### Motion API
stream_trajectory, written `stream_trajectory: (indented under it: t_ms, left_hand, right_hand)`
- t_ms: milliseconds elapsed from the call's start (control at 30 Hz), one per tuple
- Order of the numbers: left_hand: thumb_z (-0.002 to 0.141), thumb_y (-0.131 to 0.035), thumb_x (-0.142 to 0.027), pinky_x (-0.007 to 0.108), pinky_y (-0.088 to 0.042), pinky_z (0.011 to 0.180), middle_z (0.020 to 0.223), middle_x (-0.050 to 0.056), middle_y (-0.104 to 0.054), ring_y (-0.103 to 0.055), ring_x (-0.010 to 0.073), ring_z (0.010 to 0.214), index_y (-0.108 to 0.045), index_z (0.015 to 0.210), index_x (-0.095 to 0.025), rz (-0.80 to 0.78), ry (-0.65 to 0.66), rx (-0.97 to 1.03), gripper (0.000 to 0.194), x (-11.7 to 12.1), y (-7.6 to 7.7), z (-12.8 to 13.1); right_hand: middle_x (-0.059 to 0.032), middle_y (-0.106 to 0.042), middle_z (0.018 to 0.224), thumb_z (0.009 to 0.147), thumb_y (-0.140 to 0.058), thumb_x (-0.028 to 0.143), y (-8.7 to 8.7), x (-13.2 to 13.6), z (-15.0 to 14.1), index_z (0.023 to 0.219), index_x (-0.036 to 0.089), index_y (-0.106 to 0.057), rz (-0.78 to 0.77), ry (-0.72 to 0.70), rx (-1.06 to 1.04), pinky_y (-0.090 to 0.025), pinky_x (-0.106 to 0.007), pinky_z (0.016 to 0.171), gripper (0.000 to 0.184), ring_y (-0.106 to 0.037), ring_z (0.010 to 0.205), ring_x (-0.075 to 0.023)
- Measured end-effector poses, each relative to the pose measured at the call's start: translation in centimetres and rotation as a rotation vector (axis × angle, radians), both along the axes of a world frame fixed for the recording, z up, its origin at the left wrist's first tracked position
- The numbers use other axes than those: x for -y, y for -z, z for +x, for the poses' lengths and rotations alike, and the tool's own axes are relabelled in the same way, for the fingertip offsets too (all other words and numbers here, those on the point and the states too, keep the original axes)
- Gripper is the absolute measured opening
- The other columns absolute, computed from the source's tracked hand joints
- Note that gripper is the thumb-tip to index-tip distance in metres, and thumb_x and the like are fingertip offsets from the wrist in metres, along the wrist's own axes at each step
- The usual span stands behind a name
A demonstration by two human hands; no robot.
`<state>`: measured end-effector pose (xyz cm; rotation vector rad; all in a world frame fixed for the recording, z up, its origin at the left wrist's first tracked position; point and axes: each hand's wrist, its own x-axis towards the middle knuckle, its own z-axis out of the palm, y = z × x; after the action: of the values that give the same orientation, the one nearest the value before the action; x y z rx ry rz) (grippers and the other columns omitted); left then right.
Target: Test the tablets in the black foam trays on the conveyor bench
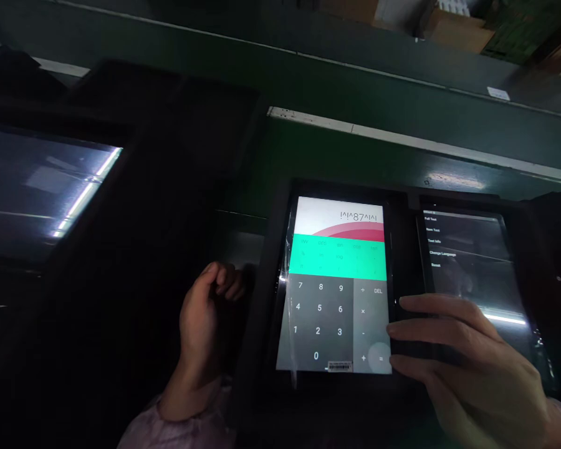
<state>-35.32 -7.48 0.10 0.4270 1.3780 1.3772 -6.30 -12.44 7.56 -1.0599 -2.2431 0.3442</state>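
Note:
A tablet lies face up in a black tray, its screen lit with a calculator keypad and a bright green band across the upper part. My right hand reaches in from the right with fingers stretched out and a little apart. One fingertip is at the tablet's right edge, beside the "=" key, which shows a pale circle. To the left of this tray, my left hand is curled into a loose fist, with nothing visible in it. A second tablet with a dark text menu lies partly under my right hand.
Another dark, glossy screen at the left reflects a strip light. Behind the trays runs a green surface with a pale metal rail. Cardboard boxes stand at the back right, and a white label lies nearer.

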Motion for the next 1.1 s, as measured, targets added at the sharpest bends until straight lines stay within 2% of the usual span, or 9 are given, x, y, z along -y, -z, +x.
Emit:
stream_trajectory:
  t_ms: [133, 300, 433, 533, 633, 733, 1000, 1100]
  left_hand:
    - [0.095, -0.057, -0.026, 0.022, -0.036, 0.054, 0.065, -0.003, -0.031, -0.031, 0.0135, 0.059, -0.043, 0.061, -0.021, -0.033, 0.007, -0.014, 0.037, 0.0, -0.2, 0.2]
    - [0.095, -0.055, -0.024, 0.022, -0.036, 0.053, 0.064, -0.003, -0.031, -0.030, 0.0138, 0.058, -0.045, 0.060, -0.021, -0.017, 0.004, -0.018, 0.036, -0.1, -0.1, 0.1]
    - [0.097, -0.052, -0.024, 0.022, -0.036, 0.053, 0.064, -0.003, -0.031, -0.030, 0.0140, 0.058, -0.045, 0.061, -0.021, -0.042, 0.005, 0.007, 0.037, 0.0, 0.0, 0.0]
    - [0.096, -0.053, -0.024, 0.022, -0.037, 0.053, 0.064, -0.002, -0.033, -0.032, 0.0139, 0.058, -0.047, 0.060, -0.021, -0.041, 0.013, 0.000, 0.036, 0.0, -0.1, 0.0]
    - [0.094, -0.053, -0.022, 0.023, -0.035, 0.052, 0.062, -0.002, -0.033, -0.032, 0.0135, 0.056, -0.049, 0.058, -0.020, -0.032, 0.000, 0.007, 0.036, -0.2, -0.3, 0.1]
    - [0.092, -0.053, -0.021, 0.023, -0.035, 0.052, 0.061, -0.003, -0.035, -0.034, 0.0134, 0.056, -0.051, 0.058, -0.020, -0.038, -0.004, 0.015, 0.034, -0.3, -0.7, 0.3]
    - [0.090, -0.055, -0.024, 0.024, -0.038, 0.056, 0.062, -0.002, -0.037, -0.036, 0.0138, 0.058, -0.050, 0.058, -0.021, -0.082, -0.005, -0.039, 0.033, -0.1, -1.3, 0.5]
    - [0.090, -0.057, -0.025, 0.024, -0.038, 0.056, 0.062, -0.002, -0.038, -0.037, 0.0140, 0.059, -0.050, 0.059, -0.021, -0.092, 0.001, -0.050, 0.032, 0.0, -1.4, 0.4]
  right_hand:
    - [-0.0010, -0.078, 0.099, 0.090, -0.055, 0.004, 0.2, 0.1, 0.2, 0.077, 0.024, -0.078, -0.005, -0.008, 0.018, -0.067, -0.029, 0.074, 0.033, -0.072, 0.108, -0.0205]
    - [-0.0017, -0.077, 0.098, 0.089, -0.052, 0.002, -0.2, -0.3, -0.1, 0.079, 0.022, -0.078, 0.012, -0.025, 0.011, -0.066, -0.026, 0.082, 0.034, -0.070, 0.111, -0.0182]
    - [-0.0029, -0.077, 0.097, 0.089, -0.052, 0.001, -0.4, -0.6, -0.3, 0.081, 0.021, -0.078, 0.030, -0.029, 0.006, -0.066, -0.026, 0.076, 0.034, -0.071, 0.109, -0.0187]
    - [-0.0044, -0.075, 0.102, 0.090, -0.055, 0.001, 0.0, -0.7, 0.0, 0.083, 0.021, -0.078, 0.067, 0.028, 0.018, -0.066, -0.029, 0.078, 0.031, -0.070, 0.111, -0.0202]
    - [-0.0067, -0.072, 0.113, 0.096, -0.057, 0.006, 0.7, -0.8, 0.4, 0.095, 0.021, -0.080, 0.072, 0.162, 0.078, -0.064, -0.035, 0.091, 0.028, -0.065, 0.123, -0.0234]
    - [-0.0087, -0.069, 0.121, 0.102, -0.056, 0.013, 1.3, -0.9, 0.7, 0.104, 0.022, -0.080, 0.066, 0.257, 0.137, -0.063, -0.039, 0.094, 0.025, -0.061, 0.130, -0.0258]
    - [-0.0117, -0.060, 0.141, 0.106, -0.056, 0.020, 1.9, -0.9, 0.7, 0.113, 0.023, -0.079, 0.025, 0.222, 0.263, -0.061, -0.050, 0.099, 0.024, -0.048, 0.144, -0.0338]
    - [-0.0117, -0.060, 0.142, 0.105, -0.056, 0.018, 1.9, -1.0, 0.6, 0.115, 0.023, -0.078, 0.031, 0.222, 0.240, -0.060, -0.051, 0.101, 0.025, -0.047, 0.146, -0.0342]
